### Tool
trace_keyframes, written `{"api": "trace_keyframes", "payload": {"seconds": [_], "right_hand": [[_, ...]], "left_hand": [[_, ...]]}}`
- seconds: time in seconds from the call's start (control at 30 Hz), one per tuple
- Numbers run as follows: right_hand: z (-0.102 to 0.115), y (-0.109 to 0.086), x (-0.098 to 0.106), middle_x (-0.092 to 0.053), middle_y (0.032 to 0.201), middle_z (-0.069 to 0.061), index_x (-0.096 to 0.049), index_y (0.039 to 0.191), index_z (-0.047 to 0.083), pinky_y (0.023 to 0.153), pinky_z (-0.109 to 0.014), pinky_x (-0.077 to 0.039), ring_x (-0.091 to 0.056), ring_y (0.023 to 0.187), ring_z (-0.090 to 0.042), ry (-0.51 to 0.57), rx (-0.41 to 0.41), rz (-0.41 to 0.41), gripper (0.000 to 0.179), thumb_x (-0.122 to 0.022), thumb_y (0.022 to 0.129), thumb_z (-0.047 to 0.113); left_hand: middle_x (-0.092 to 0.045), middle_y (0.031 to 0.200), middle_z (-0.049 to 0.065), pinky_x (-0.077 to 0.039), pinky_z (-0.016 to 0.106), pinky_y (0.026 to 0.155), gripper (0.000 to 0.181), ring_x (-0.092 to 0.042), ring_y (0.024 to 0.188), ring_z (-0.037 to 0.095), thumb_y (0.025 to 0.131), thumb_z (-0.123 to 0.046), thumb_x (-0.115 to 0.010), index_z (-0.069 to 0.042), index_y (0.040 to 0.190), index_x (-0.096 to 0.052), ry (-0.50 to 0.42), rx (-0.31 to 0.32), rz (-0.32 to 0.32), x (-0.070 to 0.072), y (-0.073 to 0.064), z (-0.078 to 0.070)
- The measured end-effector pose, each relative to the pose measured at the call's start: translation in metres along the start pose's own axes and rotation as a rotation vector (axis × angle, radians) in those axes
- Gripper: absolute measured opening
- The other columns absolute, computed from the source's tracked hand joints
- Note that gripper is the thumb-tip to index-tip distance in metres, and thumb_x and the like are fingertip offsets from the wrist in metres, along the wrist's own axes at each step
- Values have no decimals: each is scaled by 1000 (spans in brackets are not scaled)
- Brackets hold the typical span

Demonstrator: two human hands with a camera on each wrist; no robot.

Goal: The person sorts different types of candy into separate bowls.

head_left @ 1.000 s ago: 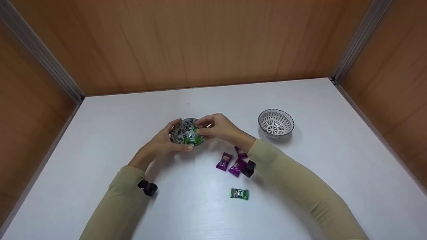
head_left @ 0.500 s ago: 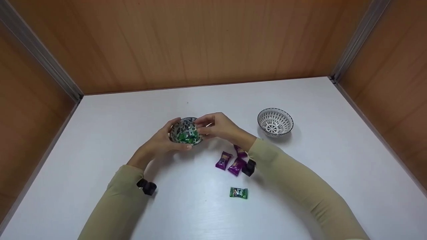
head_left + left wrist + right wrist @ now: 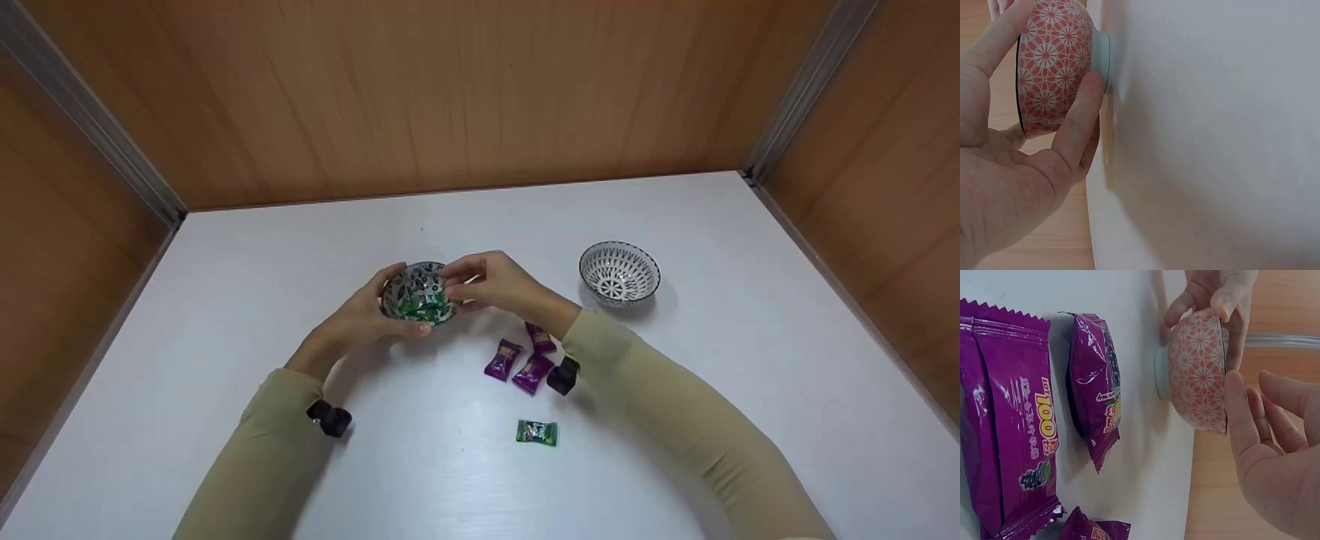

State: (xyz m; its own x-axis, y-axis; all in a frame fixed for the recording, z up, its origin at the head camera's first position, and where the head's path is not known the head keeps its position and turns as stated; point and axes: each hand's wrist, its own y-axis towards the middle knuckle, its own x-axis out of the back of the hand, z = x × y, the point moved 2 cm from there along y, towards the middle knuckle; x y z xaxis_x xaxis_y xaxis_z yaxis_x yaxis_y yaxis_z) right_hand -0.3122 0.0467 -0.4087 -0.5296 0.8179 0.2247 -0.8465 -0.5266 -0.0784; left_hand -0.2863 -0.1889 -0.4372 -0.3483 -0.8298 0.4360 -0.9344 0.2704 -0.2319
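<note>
Inside the red-patterned bowl (image 3: 1046, 76), green-wrapped sweets (image 3: 424, 306) now lie low toward the near wall, whereas a second ago green showed higher up, close against the fingertips of the right hand (image 3: 495, 285). That hand has hardly shifted and stays at the bowl's right rim, but the right wrist view shows its thumb and forefinger parted with nothing between them, so it has probably let a sweet go there. The left hand (image 3: 360, 319) still grasps the bowl from the other side, thumb on the near rim and fingers beyond; whether the foot touches the white surface (image 3: 420, 480) I cannot tell. That drop looks finished, I judge, though how many sweets the bowl holds is unclear. One loose green sweet (image 3: 536, 432) remains outside, with three purple sweets (image 3: 502, 360) bunched just beyond it and a black-and-white bowl (image 3: 619, 274) farther right, all unmoved.
</note>
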Motion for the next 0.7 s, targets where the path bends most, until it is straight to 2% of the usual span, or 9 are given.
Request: {"api": "trace_keyframes", "payload": {"seconds": [0.2,0.4,0.53,0.7], "right_hand": [[2,-5,4,-67,113,-11,-64,132,-1,82,-35,-60,-68,104,-28,0,11,33,40,-74,94,11],[8,-19,8,-66,118,-18,-62,132,-4,84,-39,-60,-67,107,-37,-9,35,144,42,-74,94,9],[9,-34,10,-64,123,-23,-65,131,-1,83,-40,-60,-68,103,-37,-96,63,259,39,-73,95,10],[9,-52,9,-69,113,-13,-69,126,2,81,-38,-61,-70,97,-32,-249,86,381,32,-72,95,10]], "left_hand": [[-24,163,8,-21,56,120,124,-26,147,32,66,-42,-96,-28,162,-19,4,4,1,1,0,-1],[-24,163,9,-21,56,120,121,-26,147,32,69,-37,-96,-28,162,-19,12,-2,-5,0,-1,-2],[-23,164,12,-18,57,120,119,-23,149,33,71,-34,-95,-28,162,-18,20,10,-5,0,-1,-2],[-22,164,13,-16,58,121,121,-22,150,34,70,-36,-95,-28,163,-18,27,9,-5,0,1,0]]}}
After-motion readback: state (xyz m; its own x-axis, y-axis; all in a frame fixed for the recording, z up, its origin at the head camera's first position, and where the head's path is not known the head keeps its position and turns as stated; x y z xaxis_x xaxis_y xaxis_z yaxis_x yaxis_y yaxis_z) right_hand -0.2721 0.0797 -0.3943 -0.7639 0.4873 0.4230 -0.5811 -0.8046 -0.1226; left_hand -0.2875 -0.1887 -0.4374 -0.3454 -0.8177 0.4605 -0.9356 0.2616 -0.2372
